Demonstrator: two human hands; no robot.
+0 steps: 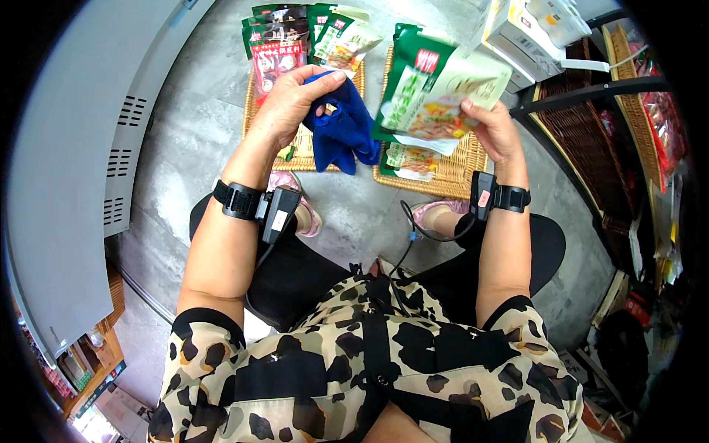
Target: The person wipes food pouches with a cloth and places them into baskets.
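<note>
My left hand (pixel 296 99) grips a blue cloth (pixel 343 124) that hangs down over the right part of the left wicker tray (pixel 249 122). Above the right wicker tray (pixel 448 180), my right hand (pixel 493 124) holds a green and white food pouch (pixel 432 91) by its right side, printed with a picture of a dish. Beneath that pouch, another green pouch (pixel 412 160) lies on the right tray. Several dark pouches (pixel 279 25), a red pouch (pixel 279 61) and green and white pouches (pixel 343 39) rest at the far part of the left tray.
A large grey metal cabinet (pixel 72 138) with vent slots stands at the left. White cartons (pixel 520 39) are at the upper right, beside a rack with wicker baskets (pixel 576 122) and red packages (pixel 656 116). A black cable (pixel 407 243) hangs between my knees, above the grey floor (pixel 354 205).
</note>
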